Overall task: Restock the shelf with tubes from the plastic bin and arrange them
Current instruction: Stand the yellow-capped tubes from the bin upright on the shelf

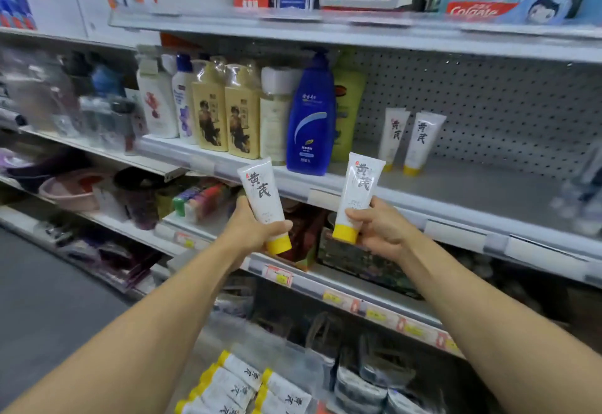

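Shelf (456,192) bears two standing tubes (411,141); bin (293,361) below holds more. Left hand (252,229) grasps one tube (264,200), right hand (379,226) another (356,195), near the caps. Likely light, soft-walled; hold low.

Even, fairly bright store light is falling from above. Shadow is pooling beneath the shelf (456,198). Motion blur is smearing goods far left and far right of the blue bottle (311,120). Wide-angle bending is curving shelf edges outward.
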Available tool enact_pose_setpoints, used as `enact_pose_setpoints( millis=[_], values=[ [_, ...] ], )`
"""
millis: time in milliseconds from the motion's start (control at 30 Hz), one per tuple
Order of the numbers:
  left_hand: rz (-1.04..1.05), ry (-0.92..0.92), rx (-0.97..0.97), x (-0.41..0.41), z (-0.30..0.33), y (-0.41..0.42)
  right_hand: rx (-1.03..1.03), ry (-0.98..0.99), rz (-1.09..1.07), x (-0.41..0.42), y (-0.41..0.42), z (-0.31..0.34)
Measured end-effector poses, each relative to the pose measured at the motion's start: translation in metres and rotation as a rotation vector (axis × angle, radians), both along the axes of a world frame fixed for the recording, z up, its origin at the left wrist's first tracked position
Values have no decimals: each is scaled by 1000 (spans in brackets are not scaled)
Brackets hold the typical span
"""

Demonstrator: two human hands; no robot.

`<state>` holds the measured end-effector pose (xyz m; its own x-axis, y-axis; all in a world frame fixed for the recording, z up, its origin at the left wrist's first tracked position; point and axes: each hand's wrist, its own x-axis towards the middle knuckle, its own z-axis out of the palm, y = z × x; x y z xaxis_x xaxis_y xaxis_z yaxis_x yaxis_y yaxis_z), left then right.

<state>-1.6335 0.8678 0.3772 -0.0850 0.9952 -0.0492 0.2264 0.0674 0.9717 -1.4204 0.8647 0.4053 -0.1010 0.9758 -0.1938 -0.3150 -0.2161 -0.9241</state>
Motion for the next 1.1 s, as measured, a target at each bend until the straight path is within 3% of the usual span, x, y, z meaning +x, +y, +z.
enact_pose_setpoints(
  millis=[100, 200, 267, 500, 833, 1100],
  values=[
    [-78, -40, 41, 30, 12, 11, 53, -70, -93, 28, 0, 9],
    [-115, -300, -100, 63, 26, 28, 99, -188, -183, 53, 0, 20],
    [-118, -378, -139, 85, 38, 39, 114, -227, -241, 72, 6, 25],
    [-273, -7, 79, 153, 60, 84, 195, -466, -414, 135, 44, 37],
    [-309, 51, 202, 234, 68, 150, 199, -690, -637, 216, 120, 34],
    [-355, 106, 224, 276, 63, 176, 233, -814, -589, 248, 166, 27]
  ],
)
